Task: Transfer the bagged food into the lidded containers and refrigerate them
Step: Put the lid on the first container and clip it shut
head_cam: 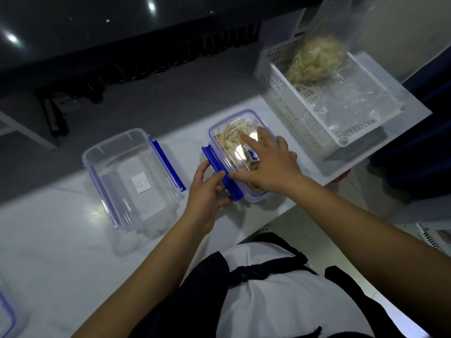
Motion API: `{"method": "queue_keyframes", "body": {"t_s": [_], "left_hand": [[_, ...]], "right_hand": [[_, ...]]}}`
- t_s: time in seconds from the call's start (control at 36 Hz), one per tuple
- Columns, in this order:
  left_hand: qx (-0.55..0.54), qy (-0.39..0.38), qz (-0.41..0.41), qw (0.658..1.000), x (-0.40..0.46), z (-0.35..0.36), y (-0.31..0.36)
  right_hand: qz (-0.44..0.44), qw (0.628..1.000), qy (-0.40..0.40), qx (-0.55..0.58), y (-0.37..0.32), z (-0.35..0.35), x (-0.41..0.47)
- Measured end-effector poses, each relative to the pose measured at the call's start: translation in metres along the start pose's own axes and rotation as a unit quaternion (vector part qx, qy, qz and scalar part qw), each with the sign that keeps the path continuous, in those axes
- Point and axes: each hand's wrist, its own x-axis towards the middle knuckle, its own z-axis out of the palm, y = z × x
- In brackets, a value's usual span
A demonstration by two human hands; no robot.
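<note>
While the right hand (267,158) lies flat with straight fingers on the clear lid (234,142) of the filled container (253,195), the left hand (207,189) pinches the blue latch (220,174) on its near-left side, so I'd say we're at the sealing step for container 1. Next move probably needs that flap pressed down until it catches, with the lid held square. Container 2 (131,179) sits open and empty just to the left, and another food bag (317,59) waits in the white basket (288,93). There's a small blue-and-white sticker (251,152) on the lid, too blurry to read.
</note>
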Motion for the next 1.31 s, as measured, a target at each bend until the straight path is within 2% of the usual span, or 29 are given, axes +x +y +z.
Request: {"method": "queue_keyframes", "body": {"t_s": [0.14, 0.28, 0.33, 0.44, 0.56, 0.69, 0.81, 0.94, 1.0, 1.14, 1.31], "left_hand": [[0.004, 0.014, 0.004, 1.000, 0.000, 0.005, 0.002], [0.009, 0.042, 0.020, 0.999, 0.002, 0.011, 0.002], [0.061, 0.067, 0.058, 0.994, 0.000, 0.014, 0.003], [0.218, 0.113, 0.160, 0.956, -0.007, 0.018, 0.009], [0.204, 0.085, 0.174, 0.959, -0.012, 0.024, 0.019], [0.180, 0.130, 0.160, 0.962, -0.010, 0.039, 0.023], [0.191, 0.153, 0.147, 0.958, -0.011, 0.049, 0.023], [0.205, 0.171, 0.172, 0.948, -0.014, 0.054, 0.017], [0.220, 0.181, 0.174, 0.942, -0.015, 0.055, 0.013], [0.250, 0.199, 0.172, 0.932, -0.017, 0.057, 0.005], [0.277, 0.210, 0.172, 0.922, -0.013, 0.061, 0.005]], "right_hand": [[0.009, 1.000, 0.011, -0.015, -0.003, -0.001, 0.004], [0.016, 1.000, 0.020, 0.015, -0.003, -0.003, 0.003], [0.006, 1.000, 0.006, 0.015, 0.000, -0.007, 0.003], [-0.049, 0.996, -0.011, 0.071, 0.015, -0.026, 0.008], [-0.087, 0.982, 0.008, 0.167, 0.040, -0.049, 0.016], [-0.046, 0.944, -0.087, 0.314, 0.062, -0.062, 0.029], [-0.045, 0.933, -0.090, 0.344, 0.066, -0.062, 0.035], [-0.057, 0.920, -0.090, 0.378, 0.076, -0.058, 0.039], [-0.062, 0.923, -0.083, 0.371, 0.081, -0.054, 0.036], [-0.100, 0.959, -0.070, 0.255, 0.087, -0.045, 0.027], [-0.156, 0.971, -0.062, 0.168, 0.088, -0.046, 0.024]]}}
